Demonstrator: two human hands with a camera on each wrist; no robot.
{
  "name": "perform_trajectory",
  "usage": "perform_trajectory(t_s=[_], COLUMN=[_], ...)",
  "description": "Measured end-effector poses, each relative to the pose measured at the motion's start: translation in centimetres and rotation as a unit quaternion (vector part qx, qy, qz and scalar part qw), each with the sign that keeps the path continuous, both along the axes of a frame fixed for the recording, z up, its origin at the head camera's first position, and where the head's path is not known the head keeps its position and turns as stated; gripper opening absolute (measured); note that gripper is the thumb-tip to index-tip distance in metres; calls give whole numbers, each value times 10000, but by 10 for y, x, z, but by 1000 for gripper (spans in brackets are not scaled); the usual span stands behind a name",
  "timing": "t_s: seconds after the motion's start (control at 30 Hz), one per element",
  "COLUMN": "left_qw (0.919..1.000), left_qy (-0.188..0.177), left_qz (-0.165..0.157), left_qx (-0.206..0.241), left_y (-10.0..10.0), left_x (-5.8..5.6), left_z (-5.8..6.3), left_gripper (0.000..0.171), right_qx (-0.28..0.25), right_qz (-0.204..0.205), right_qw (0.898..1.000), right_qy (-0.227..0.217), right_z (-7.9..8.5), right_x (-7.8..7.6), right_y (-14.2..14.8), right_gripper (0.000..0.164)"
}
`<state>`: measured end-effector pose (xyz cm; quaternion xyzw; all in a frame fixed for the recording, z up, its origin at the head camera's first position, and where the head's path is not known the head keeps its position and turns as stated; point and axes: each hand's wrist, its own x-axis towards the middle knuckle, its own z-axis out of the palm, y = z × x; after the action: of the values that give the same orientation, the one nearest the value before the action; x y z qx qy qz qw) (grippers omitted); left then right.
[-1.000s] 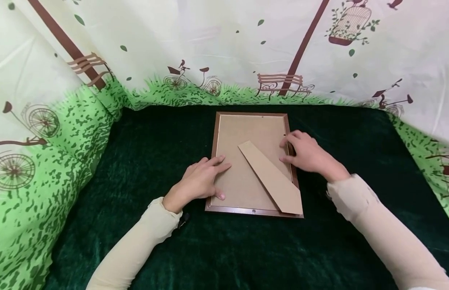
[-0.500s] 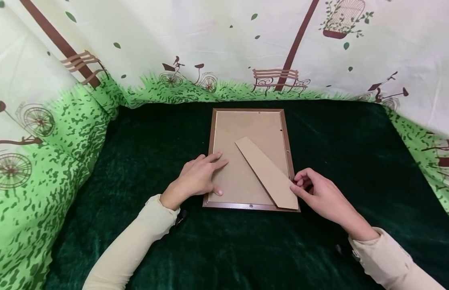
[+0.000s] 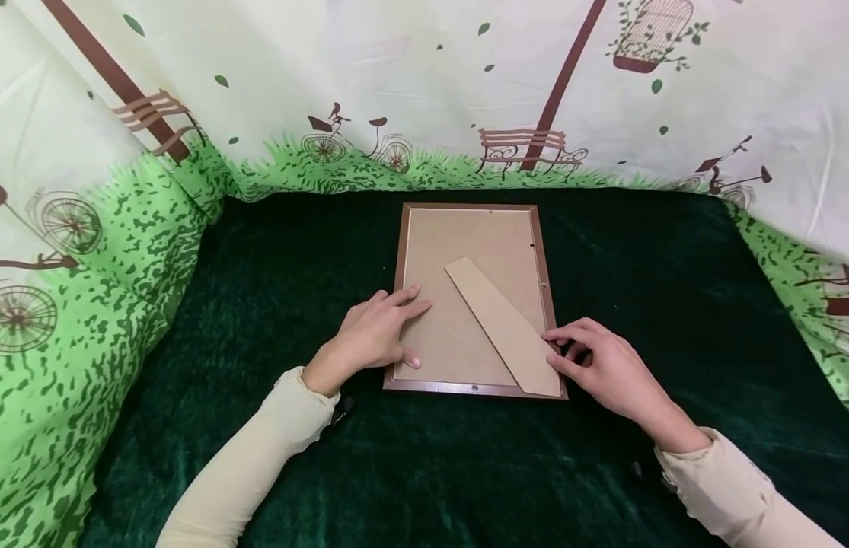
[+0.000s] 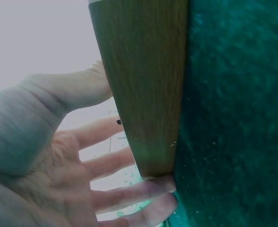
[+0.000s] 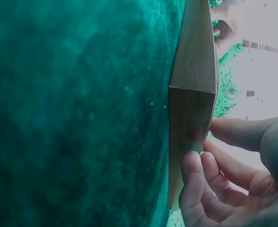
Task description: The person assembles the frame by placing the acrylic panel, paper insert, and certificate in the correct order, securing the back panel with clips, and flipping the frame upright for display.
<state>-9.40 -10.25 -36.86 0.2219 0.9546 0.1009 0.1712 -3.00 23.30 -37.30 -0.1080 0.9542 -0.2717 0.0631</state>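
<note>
A brown picture frame [image 3: 475,389] lies face down, its tan backing board [image 3: 465,236] upward. Slanting across the board is a flat tan easel stand [image 3: 502,327], its wide end at the near right corner. My left hand [image 3: 372,331] rests on the left edge, fingers spread over the board and thumb lower down. In the left wrist view its fingers [image 4: 129,191] reach past the frame's side. My right hand [image 3: 598,365] is at the lower right edge, thumb and index finger at the stand's side. Other fingers [image 5: 192,163] curl against the frame's side in the right wrist view.
Dark green velvet cloth [image 3: 294,251] covers the table around the frame. Behind and at the sides hangs a white curtain [image 3: 397,61] printed with green grass, benches and bicycles.
My right hand has moved from the upper right edge down to the stand's wide end; its index finger has since shifted slightly inward. The left hand keeps its place on the frame.
</note>
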Motion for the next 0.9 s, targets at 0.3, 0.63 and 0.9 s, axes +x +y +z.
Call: perform_trajectory(t_s=[0.3, 0.63, 0.9], left_qw=[10000, 10000, 9997], left_qy=[64, 0, 91], left_qz=[6, 46, -91], left_qx=[10, 41, 202], left_y=[-2, -1, -3], left_x=[-1, -1, -2], left_z=[-1, -2, -4], left_gripper=[92, 92, 92], right_qx=[-51, 55, 323], right_qz=[-239, -266, 4], right_qw=[9997, 9992, 9975], right_qy=[45, 282, 627], right_z=[0, -2, 0], right_x=[3, 4, 5], right_y=[-5, -3, -4], right_gripper=[29, 29, 29])
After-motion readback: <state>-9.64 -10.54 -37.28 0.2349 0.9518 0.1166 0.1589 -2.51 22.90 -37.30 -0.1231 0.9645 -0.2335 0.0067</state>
